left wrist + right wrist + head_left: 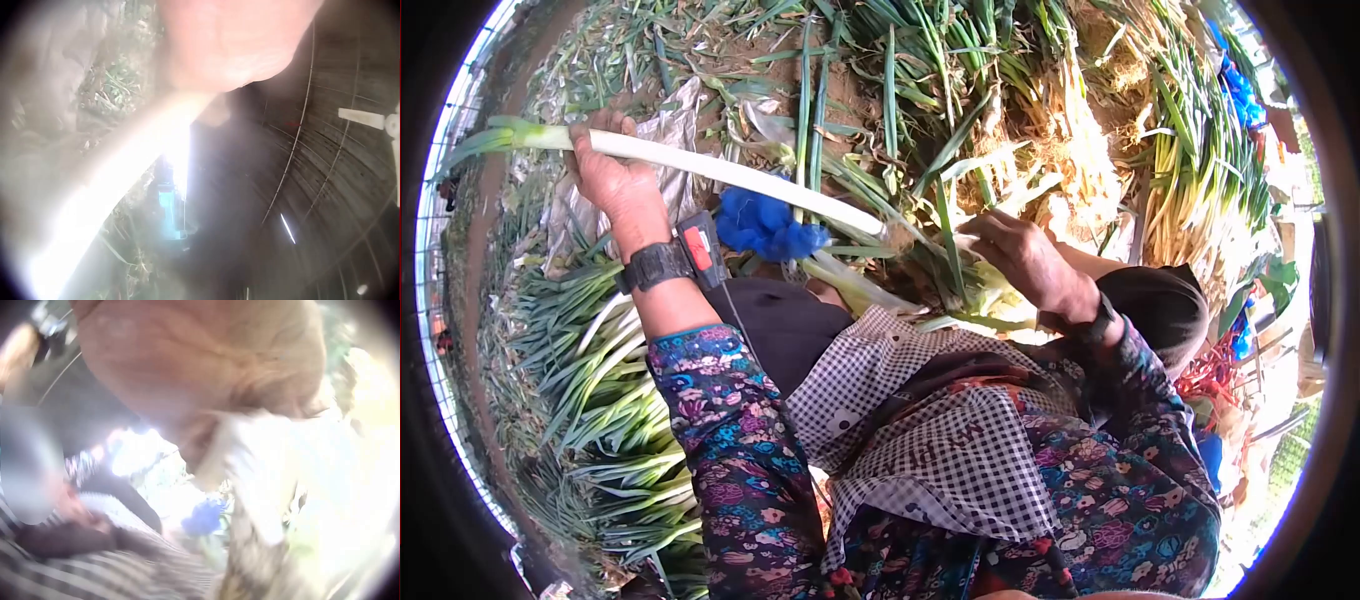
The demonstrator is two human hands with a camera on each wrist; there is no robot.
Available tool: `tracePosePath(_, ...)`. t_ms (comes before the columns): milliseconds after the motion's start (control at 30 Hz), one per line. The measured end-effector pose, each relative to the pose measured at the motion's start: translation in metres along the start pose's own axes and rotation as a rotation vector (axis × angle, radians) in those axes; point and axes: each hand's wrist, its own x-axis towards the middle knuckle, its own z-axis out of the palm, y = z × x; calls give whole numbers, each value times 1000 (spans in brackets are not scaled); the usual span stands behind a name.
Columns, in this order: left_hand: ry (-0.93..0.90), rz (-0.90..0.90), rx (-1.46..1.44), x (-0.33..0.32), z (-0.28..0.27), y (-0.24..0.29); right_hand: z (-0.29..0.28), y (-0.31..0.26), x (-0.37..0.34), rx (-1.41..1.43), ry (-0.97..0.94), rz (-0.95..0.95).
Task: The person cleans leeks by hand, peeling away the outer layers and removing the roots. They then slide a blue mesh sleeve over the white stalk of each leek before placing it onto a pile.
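My left hand [615, 175] grips a long green onion [730, 172] near its green top, with the thumb and fingers round the white stalk. The stalk slants down to the right, its root end [895, 237] pointing at my right hand. In the left wrist view the stalk [119, 169] is a glaring pale band below the hand [237, 44]. My right hand [1025, 262] is just right of the root end, fingers curled. In the right wrist view its fingers pinch a whitish, overexposed strip of onion skin [250, 462].
Unpeeled green onions [1070, 130] with dry roots lie ahead, and another bundle [1200, 150] is at the right. Onions with white stalks [615, 390] are piled at my left. Blue netting [765, 222] lies between my hands. A checked apron [940, 450] covers my lap.
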Motion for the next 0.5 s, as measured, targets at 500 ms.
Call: tracePosePath(500, -182, -100, -100, -63, 34, -11, 78, -71, 152, 30, 289, -106)
